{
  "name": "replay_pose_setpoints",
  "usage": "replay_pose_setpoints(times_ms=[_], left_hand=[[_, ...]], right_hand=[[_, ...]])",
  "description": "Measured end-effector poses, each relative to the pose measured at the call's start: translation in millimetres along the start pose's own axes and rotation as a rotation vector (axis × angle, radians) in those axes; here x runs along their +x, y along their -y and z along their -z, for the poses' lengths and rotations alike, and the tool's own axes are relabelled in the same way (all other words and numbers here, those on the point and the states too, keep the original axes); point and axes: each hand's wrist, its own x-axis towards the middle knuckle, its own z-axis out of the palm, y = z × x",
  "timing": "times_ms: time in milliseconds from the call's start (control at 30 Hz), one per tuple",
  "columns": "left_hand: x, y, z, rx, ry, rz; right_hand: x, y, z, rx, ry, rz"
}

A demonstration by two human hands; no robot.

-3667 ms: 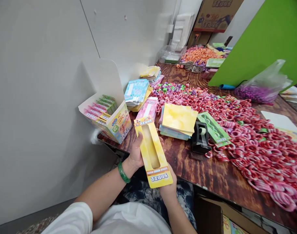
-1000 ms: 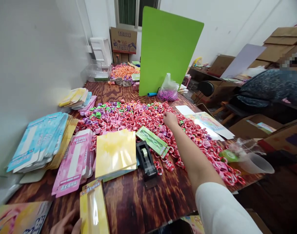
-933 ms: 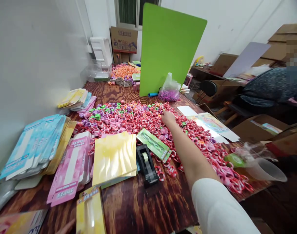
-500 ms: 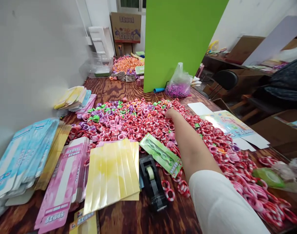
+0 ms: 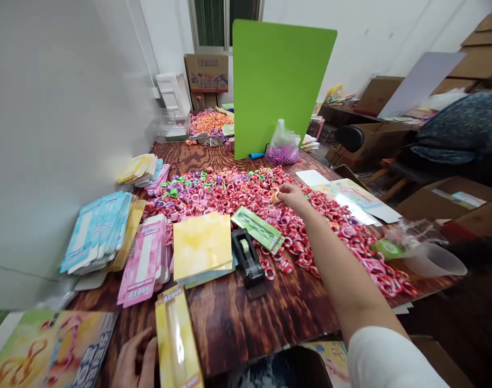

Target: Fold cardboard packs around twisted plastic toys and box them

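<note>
A wide heap of striped rings [image 5: 237, 196], mostly red and pink, covers the middle of the wooden table. Over its right part, my right hand [image 5: 291, 197] pinches an orange ring [image 5: 275, 195] at its fingertips. Low in the view, my left hand [image 5: 136, 360] rests on the table with fingers curled, beside a yellow package [image 5: 178, 337] with a clear window. I cannot make out whether that hand holds anything. A green package [image 5: 257, 229] lies on the heap's front edge, next to a black tape dispenser [image 5: 248, 257].
Yellow cards [image 5: 202, 245], pink cards [image 5: 144, 258] and blue cards [image 5: 96, 229] are stacked at the left. A green board [image 5: 280, 86] stands behind the heap, near a bag of purple beads [image 5: 283, 148]. A person in dark clothing [image 5: 464, 129] is at the right.
The view has tilted up and pulled back. My right hand has come up out of the rings with an orange one. My left hand and the whole yellow package now show.
</note>
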Motion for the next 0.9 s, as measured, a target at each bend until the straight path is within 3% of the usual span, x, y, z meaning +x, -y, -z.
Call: replay_pose_setpoints(times_ms=[100,167,267,333,367,467,667,833,900], left_hand=[[4,-18,8.9,-0.090,-0.162,-0.136],[4,-44,10.7,-0.207,-0.120,-0.154],[0,-93,4.1,-0.517,0.180,-0.038],[-4,-119,-3.1,-0.776,0.437,0.079],[-6,-127,-5.9,-0.875,0.512,0.130],[-16,-136,-7.8,-1.033,0.542,0.244],[-31,-122,0.0,-1.146,0.446,0.430],[-36,-120,-2.4,-1.349,0.465,0.673],[-37,-121,-3.2,-1.365,0.454,0.691]], right_hand=[[-87,15,-17,0.218,0.142,0.039],[-147,22,-41,0.599,0.300,0.031],[-222,28,-88,0.864,0.295,-0.051],[-259,28,-116,0.954,0.268,-0.113],[-272,27,-127,0.983,0.259,-0.141],[-297,18,-145,1.036,0.274,-0.222],[-315,4,-142,1.071,0.411,-0.292],[-324,5,-150,0.826,0.252,-0.019],[-327,8,-153,0.702,0.207,0.116]])
